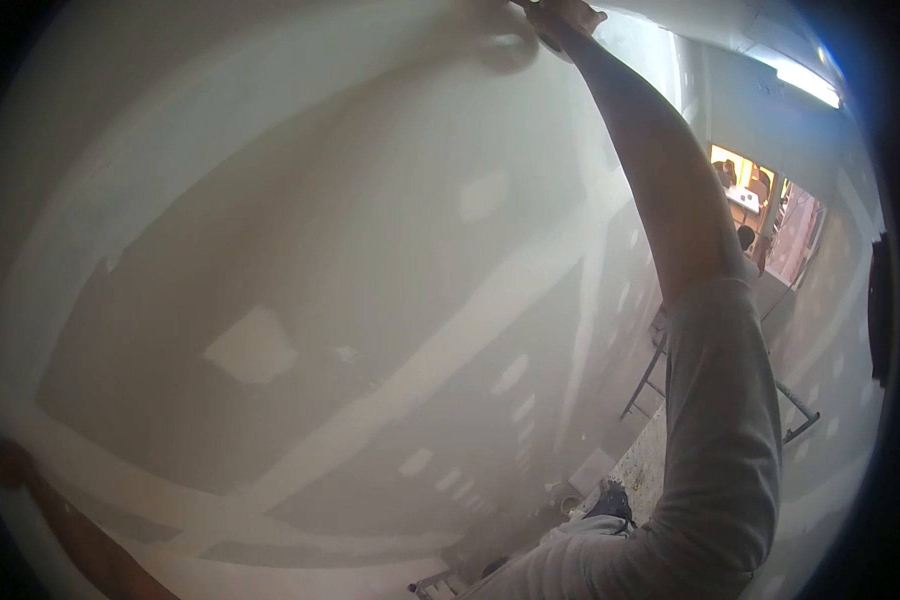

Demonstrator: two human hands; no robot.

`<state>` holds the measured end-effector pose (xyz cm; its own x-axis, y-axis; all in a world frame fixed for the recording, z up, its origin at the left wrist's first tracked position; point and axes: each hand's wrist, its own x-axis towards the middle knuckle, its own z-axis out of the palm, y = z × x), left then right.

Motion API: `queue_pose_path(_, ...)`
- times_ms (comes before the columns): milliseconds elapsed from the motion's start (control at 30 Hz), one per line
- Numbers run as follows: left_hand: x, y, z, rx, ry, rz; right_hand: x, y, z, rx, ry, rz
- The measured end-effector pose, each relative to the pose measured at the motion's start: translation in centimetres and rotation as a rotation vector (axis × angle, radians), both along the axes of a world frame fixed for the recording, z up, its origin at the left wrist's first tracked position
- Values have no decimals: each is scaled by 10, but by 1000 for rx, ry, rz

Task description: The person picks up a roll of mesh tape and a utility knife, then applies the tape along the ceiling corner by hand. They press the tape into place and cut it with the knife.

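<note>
My right arm, in a light sleeve, reaches up to the top of the view. There my right hand point(567, 18) is closed around a tool whose shape is mostly cut off and hard to make out, close to the upper part of the drywall point(370, 230). At the far left edge my left hand point(12, 466) is dark and blurred near the wall, its fingers not clear. Pale patches and bands of joint compound point(252, 347) mark the grey wall.
Metal frame legs point(798, 412) stand at the right behind my arm, and others point(435, 585) at the bottom. People show in a lit opening point(740, 180) at the right. A bright ceiling lamp point(808, 84) is at upper right. Speckled floor point(642, 465) lies below.
</note>
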<state>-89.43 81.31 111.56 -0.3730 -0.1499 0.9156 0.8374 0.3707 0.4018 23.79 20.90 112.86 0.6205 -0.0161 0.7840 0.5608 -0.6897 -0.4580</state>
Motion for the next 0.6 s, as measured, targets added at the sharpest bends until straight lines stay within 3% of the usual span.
queue_pose_path(133,18,11,4,-52,156,190,36,8,-3,128,-23,-23)
queue_pose_path(167,21,10,6,-52,187,214,53,-5,-2,137,22,87)
queue_pose_path(333,72,-12,6,-211,193,538,100,-26,-9,106,-176,125)
queue_pose_path(367,98,-38,7,-108,117,255,114,-27,-11,89,-208,148)
queue_pose_path(400,111,-47,8,269,26,114,119,-24,-9,80,-229,169)
queue_pose_path(500,196,-155,15,559,-230,-267,132,-20,-2,19,-214,104)
queue_pose_path(600,210,-180,10,631,-173,-388,119,-28,-3,-18,-168,4)
